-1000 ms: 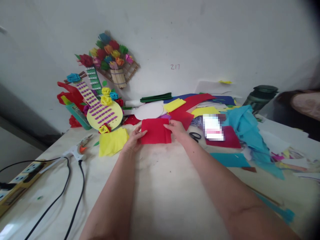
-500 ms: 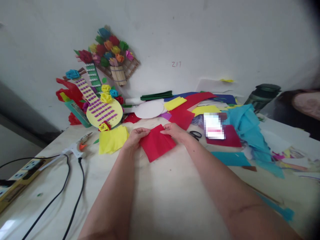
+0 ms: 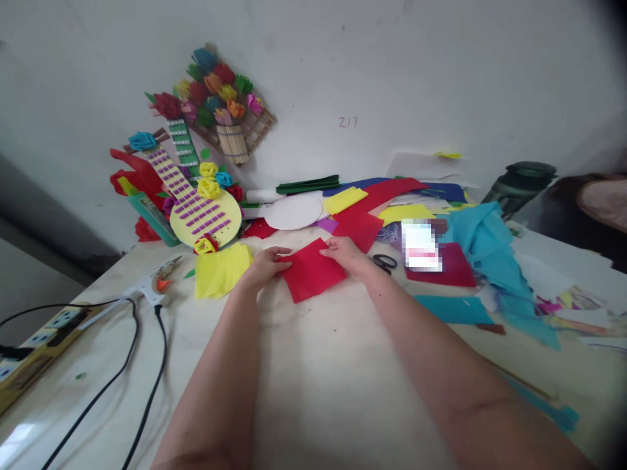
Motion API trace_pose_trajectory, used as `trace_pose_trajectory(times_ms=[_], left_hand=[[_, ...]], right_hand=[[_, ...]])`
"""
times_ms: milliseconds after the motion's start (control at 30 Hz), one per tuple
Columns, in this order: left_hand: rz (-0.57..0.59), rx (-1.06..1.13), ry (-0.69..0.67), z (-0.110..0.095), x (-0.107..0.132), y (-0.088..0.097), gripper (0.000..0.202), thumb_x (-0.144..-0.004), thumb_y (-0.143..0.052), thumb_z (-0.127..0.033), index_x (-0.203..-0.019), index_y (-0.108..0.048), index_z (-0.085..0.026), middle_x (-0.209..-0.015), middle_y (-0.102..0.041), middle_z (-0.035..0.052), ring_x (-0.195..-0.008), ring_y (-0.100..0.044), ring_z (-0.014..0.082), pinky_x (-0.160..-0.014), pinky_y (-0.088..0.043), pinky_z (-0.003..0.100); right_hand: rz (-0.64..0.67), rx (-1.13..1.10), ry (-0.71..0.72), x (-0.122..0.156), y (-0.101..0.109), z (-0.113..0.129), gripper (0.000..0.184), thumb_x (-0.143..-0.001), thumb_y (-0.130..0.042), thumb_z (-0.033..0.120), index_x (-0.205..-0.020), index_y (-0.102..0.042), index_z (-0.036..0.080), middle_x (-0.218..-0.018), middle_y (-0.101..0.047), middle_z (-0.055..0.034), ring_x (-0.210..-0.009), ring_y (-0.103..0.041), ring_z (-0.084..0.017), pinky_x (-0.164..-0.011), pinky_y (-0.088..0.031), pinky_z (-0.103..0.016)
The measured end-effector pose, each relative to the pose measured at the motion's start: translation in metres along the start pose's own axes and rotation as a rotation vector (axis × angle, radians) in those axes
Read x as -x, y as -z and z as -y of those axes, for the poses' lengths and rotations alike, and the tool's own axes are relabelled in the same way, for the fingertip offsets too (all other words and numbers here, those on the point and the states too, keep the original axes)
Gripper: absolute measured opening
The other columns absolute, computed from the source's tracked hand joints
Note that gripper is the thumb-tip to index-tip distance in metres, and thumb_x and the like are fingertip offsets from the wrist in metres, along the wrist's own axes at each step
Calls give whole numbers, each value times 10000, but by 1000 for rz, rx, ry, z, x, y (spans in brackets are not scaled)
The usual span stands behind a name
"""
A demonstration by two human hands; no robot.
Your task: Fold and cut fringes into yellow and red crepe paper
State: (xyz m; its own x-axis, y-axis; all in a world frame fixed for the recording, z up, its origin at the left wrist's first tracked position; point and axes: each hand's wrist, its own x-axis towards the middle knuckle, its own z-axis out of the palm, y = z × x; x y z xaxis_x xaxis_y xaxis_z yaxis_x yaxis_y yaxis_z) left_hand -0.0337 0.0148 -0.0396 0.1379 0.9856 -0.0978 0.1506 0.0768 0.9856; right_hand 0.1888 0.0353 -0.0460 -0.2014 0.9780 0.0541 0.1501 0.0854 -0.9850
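A square of red crepe paper [image 3: 313, 273] is spread between my two hands, low over the white table. My left hand [image 3: 267, 264] pinches its left corner between thumb and fingers. At the upper right edge, my right hand [image 3: 344, 253] is closed on the same sheet. Just left of my left hand lie yellow paper squares [image 3: 223, 271]. A pair of scissors [image 3: 385, 263] with black handles rests right of my right hand, its blades partly hidden.
A guitar-shaped craft [image 3: 208, 219] with paper flowers leans at the back left. A glue gun [image 3: 151, 287] and its cord lie in front of it, near a power strip [image 3: 44, 346]. Turquoise paper [image 3: 482, 241] and scraps cover the right. A dark bottle [image 3: 522, 186] stands behind.
The red paper has shifted slightly up and lies flatter, its lower corner now higher. Both hands still hold it; the left fingers have moved a little along its edge.
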Motion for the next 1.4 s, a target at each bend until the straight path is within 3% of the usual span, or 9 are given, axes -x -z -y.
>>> trace_pose_trajectory(times_ms=[233,333,500,600,700,800,967,1133,1400], left_hand=[[-185,-180,-102,12,-15,-2,484,-503,-731,-271,-957,-609,-157,-543,-559,-2,-502,-527,130,-499,-413,248],[-214,-255,-167,7,-15,-3,509,-527,-710,-312,-1000,-594,-165,-632,-605,25,-589,-561,155,-578,-436,274],[-186,-493,-336,-23,1,-17,513,-587,-635,-463,-1034,-589,-213,-1077,-584,72,-979,-524,222,-767,-413,298],[-52,-546,-303,-37,10,-27,403,-608,-601,-503,-861,-631,-191,-860,-625,40,-817,-557,187,-656,-411,258],[74,-460,-161,-36,12,-30,354,-625,-580,-509,-595,-546,-157,-516,-494,-21,-495,-466,104,-454,-321,220],[59,-378,-148,-31,10,-26,361,-615,-601,-482,-531,-469,-156,-455,-416,-49,-415,-376,63,-398,-254,201],[106,-193,-90,-28,11,-21,295,-589,-655,-426,-633,-567,-148,-514,-520,-28,-435,-448,73,-413,-321,195],[228,149,-31,-25,16,-16,357,-572,-705,-304,-887,-625,-157,-697,-649,31,-617,-591,141,-603,-463,266],[240,244,-85,-15,10,-9,225,-568,-706,-209,-780,-679,-138,-786,-676,74,-696,-615,152,-712,-469,286]], right_hand=[[-87,94,-25,-2,-3,-5,150,-626,-635,316,-694,-585,192,-650,-617,-11,-669,-580,-178,-622,-444,-301],[-86,89,-31,0,-3,-4,171,-620,-638,334,-688,-577,189,-633,-607,0,-649,-574,-165,-603,-439,-283],[60,-37,2,7,-6,3,191,-622,-641,348,-663,-556,182,-582,-583,23,-575,-561,-138,-546,-427,-255],[178,-102,10,10,-9,8,190,-626,-642,344,-662,-550,182,-581,-582,31,-552,-556,-125,-534,-428,-246],[238,-142,-7,11,-9,10,188,-626,-652,340,-680,-562,184,-617,-607,26,-566,-566,-122,-554,-442,-249],[322,-198,-56,10,-7,10,176,-618,-669,307,-727,-598,187,-684,-644,9,-611,-590,-131,-594,-461,-262],[274,-218,-97,11,-5,11,158,-604,-680,236,-748,-646,181,-684,-663,1,-633,-606,-132,-636,-474,-268],[250,-312,-96,12,-4,17,212,-591,-671,172,-803,-671,180,-751,-681,-23,-701,-621,-141,-719,-474,-294],[238,-364,-68,12,0,18,170,-566,-605,108,-716,-669,155,-677,-669,-18,-654,-603,-132,-692,-452,-285]])
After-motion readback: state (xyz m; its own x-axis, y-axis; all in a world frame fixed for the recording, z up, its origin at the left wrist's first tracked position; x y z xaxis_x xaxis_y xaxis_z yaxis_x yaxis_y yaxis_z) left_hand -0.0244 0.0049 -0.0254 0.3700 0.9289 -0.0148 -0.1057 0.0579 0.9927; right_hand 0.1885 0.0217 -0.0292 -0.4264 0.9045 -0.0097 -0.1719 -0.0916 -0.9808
